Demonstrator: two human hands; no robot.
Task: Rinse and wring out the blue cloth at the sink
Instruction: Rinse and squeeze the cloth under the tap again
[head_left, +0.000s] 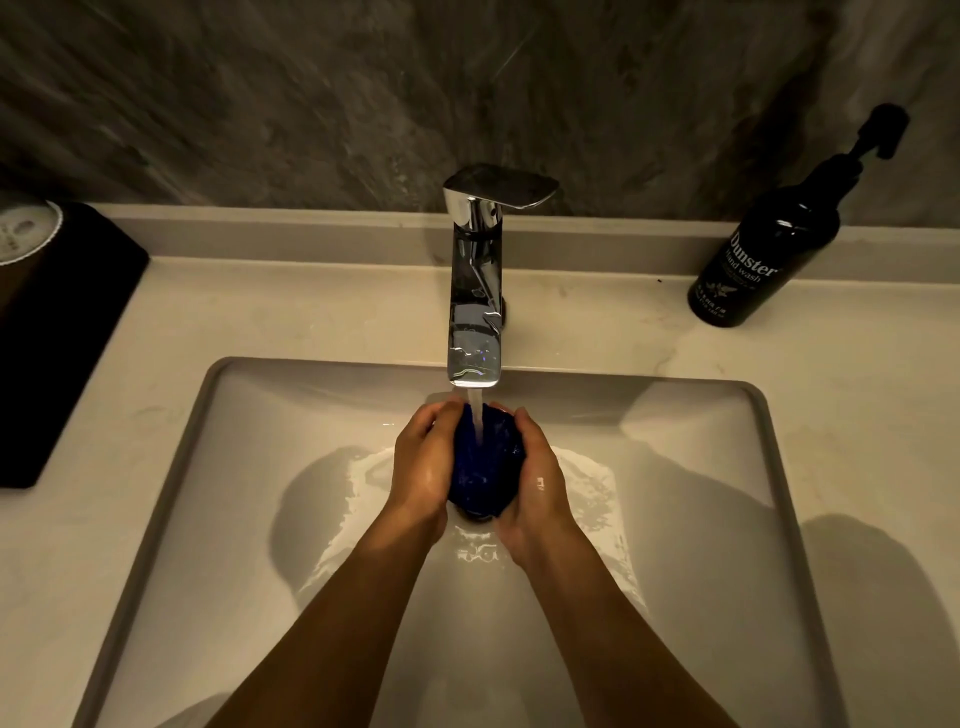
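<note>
The blue cloth (483, 467) is bunched into a dark wet ball over the middle of the white sink (737, 467). My left hand (423, 462) presses it from the left and my right hand (535, 478) cups it from the right. A chrome tap (475, 291) stands behind the basin, and its stream of water falls straight onto the top of the cloth. Water spreads over the basin floor around my wrists. The drain is mostly hidden under the cloth.
A black hand wash pump bottle (763, 260) stands on the pale countertop (311, 322) at the back right. A black tray (57, 343) with a covered cup (23, 228) lies on the counter at the left. A dark stone wall rises behind.
</note>
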